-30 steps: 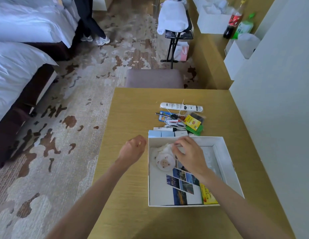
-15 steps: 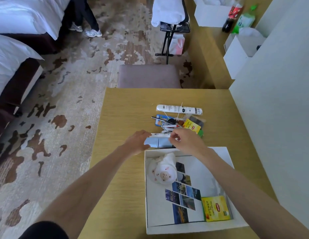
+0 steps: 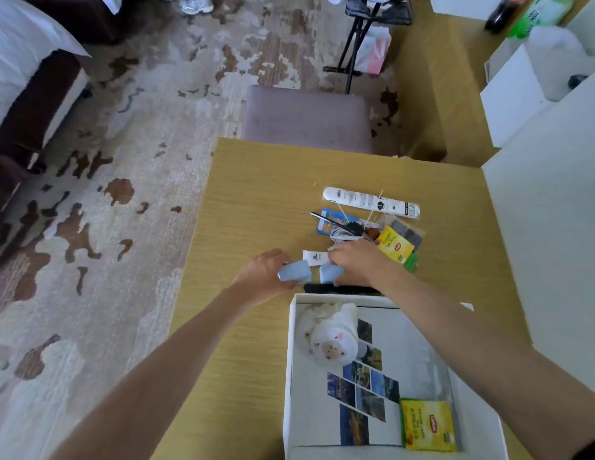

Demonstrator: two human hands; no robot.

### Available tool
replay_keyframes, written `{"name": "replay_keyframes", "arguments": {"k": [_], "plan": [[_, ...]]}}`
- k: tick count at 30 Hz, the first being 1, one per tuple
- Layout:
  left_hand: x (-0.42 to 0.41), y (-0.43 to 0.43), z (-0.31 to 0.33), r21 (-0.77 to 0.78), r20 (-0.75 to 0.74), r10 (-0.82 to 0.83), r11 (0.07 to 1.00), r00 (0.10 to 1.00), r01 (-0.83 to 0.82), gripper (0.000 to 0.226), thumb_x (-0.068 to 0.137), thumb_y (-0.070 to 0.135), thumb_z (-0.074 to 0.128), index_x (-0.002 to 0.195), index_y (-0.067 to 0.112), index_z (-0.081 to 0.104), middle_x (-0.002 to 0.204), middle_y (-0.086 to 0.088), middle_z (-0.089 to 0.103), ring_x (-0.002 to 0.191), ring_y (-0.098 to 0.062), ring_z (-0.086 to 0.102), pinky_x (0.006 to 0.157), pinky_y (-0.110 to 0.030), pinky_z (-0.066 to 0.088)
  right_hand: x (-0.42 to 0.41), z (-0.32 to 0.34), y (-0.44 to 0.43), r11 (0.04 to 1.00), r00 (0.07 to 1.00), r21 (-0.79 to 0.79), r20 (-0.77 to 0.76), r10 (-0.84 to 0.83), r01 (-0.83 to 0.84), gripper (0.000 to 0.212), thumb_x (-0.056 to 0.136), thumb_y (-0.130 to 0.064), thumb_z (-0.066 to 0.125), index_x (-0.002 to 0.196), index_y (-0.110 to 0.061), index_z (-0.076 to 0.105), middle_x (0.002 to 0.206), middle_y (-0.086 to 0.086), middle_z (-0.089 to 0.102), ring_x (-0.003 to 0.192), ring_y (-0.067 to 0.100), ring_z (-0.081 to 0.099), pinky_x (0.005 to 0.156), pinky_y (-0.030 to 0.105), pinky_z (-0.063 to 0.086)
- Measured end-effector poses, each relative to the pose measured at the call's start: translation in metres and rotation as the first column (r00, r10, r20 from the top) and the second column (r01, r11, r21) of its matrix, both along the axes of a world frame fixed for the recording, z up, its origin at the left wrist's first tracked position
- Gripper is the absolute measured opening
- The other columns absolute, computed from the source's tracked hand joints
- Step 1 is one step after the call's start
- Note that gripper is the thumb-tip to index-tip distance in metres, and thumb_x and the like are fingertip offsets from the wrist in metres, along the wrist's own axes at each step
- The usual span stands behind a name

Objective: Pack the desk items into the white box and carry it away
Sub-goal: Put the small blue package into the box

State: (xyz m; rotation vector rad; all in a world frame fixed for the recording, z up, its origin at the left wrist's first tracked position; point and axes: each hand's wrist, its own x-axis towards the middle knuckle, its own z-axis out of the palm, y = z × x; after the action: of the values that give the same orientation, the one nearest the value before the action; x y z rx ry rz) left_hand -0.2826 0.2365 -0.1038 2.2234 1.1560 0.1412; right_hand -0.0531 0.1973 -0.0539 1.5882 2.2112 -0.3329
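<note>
The white box (image 3: 288, 366) sits at the near right of the wooden desk (image 3: 256, 194). Inside lie a white plush toy (image 3: 329, 336), a card printed with photos (image 3: 359, 393) and a yellow tea packet (image 3: 427, 424). Just beyond the box's far rim, my left hand (image 3: 263, 273) grips a small light-blue box (image 3: 294, 271). My right hand (image 3: 359, 263) grips a second light-blue box (image 3: 330, 273) beside it. A white box (image 3: 314, 256) and a black strip (image 3: 336, 288) lie by my hands.
Farther back on the desk lie a long white tube (image 3: 371, 201), a blue card (image 3: 332, 220), a coiled white cable (image 3: 344, 234), a yellow tea packet (image 3: 394, 244) and dark sachets (image 3: 407, 234). A padded stool (image 3: 306, 119) stands behind the desk. A white wall (image 3: 555, 227) borders the right.
My right hand left the plush toy in the box and reached past the far rim. Both hands closed on the light-blue boxes and lifted them apart. The camera tilted down.
</note>
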Motion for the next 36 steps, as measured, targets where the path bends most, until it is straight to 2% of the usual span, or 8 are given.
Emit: {"name": "replay_keyframes", "arguments": {"k": [5,10,14,17,21,26,29,36], "plan": [[-0.028,-0.02,0.031,-0.157,0.256,0.31,0.948,0.916,-0.277,0.033,0.07,0.039,0.077,0.097,0.026,0.063,0.086,0.018,0.062,0.075,0.003,0.06,0.062,-0.009,0.045,-0.008,0.004,0.007,0.971,0.966,0.038,0.116,0.229,-0.235,0.038,0.079,-0.049,0.063,0.095,-0.014,0.065,0.098,0.005,0.064,0.091,0.026,0.062,0.064,0.033,0.035],[-0.031,-0.049,0.094,-0.318,0.399,0.424,0.896,0.813,-0.311,0.036,0.07,0.05,0.07,0.096,0.026,0.066,0.091,0.014,0.071,0.082,0.001,0.065,0.069,-0.013,0.049,0.007,0.038,-0.011,0.978,0.958,0.136,-0.264,-0.116,0.156,0.036,0.068,-0.054,0.066,0.073,-0.02,0.055,0.077,-0.006,0.058,0.074,0.02,0.057,0.059,0.032,0.042],[-0.025,-0.084,0.137,-0.255,0.413,0.338,0.934,0.845,-0.249,0.031,0.072,0.044,0.072,0.094,0.022,0.067,0.085,0.012,0.069,0.076,-0.001,0.061,0.062,-0.013,0.046,0.015,0.086,-0.052,0.844,0.567,-0.03,-0.727,-0.386,0.536,0.037,0.06,-0.049,0.075,0.077,-0.022,0.058,0.075,-0.006,0.065,0.066,0.014,0.06,0.059,0.032,0.049],[-0.018,-0.116,0.154,-0.119,0.374,0.204,0.978,0.905,-0.172,0.029,0.069,0.032,0.079,0.093,0.021,0.066,0.08,0.014,0.064,0.073,-0.001,0.057,0.062,-0.008,0.04,0.019,0.111,-0.097,0.862,0.347,-0.124,-0.88,-0.324,0.492,0.033,0.061,-0.04,0.079,0.073,-0.021,0.054,0.07,-0.004,0.066,0.058,0.014,0.06,0.05,0.028,0.046],[-0.008,-0.157,0.157,0.163,0.181,-0.047,0.986,0.982,0.018,0.039,0.063,0.049,0.073,0.093,0.026,0.065,0.085,0.014,0.064,0.079,-0.005,0.058,0.072,-0.024,0.046,0.027,0.112,-0.152,0.934,0.485,-0.036,-0.847,-0.217,0.355,0.034,0.065,-0.042,0.077,0.075,-0.024,0.05,0.075,-0.004,0.057,0.065,0.014,0.055,0.053,0.03,0.045],[0.008,-0.194,0.134,0.497,-0.165,-0.275,0.806,0.947,0.321,0.036,0.059,0.05,0.07,0.082,0.023,0.068,0.073,0.009,0.069,0.067,-0.014,0.063,0.065,-0.026,0.04,0.033,0.079,-0.203,0.947,0.689,-0.17,-0.653,-0.315,0.272,0.035,0.061,-0.057,0.073,0.079,-0.035,0.053,0.08,-0.015,0.06,0.069,0.004,0.059,0.057,0.025,0.049],[0.014,-0.209,0.122,0.467,-0.452,-0.354,0.688,0.819,0.555,0.036,0.058,0.051,0.069,0.083,0.025,0.067,0.073,0.01,0.069,0.069,-0.014,0.062,0.067,-0.026,0.045,0.028,0.06,-0.222,0.943,0.785,-0.268,-0.532,-0.317,0.199,0.036,0.057,-0.059,0.071,0.08,-0.036,0.054,0.082,-0.013,0.061,0.071,0.004,0.059,0.058,0.027,0.049],[0.014,-0.22,0.099,0.178,-0.692,-0.398,0.715,0.603,0.676,0.048,0.082,0.05,0.059,0.115,0.015,0.055,0.108,-0.004,0.068,0.098,-0.025,0.058,0.093,-0.039,0.037,-0.003,0.036,-0.241,0.979,0.895,-0.177,-0.412,-0.168,0.102,0.044,0.065,-0.055,0.072,0.093,-0.026,0.054,0.087,-0.005,0.06,0.075,0.016,0.058,0.063,0.033,0.049]]}}
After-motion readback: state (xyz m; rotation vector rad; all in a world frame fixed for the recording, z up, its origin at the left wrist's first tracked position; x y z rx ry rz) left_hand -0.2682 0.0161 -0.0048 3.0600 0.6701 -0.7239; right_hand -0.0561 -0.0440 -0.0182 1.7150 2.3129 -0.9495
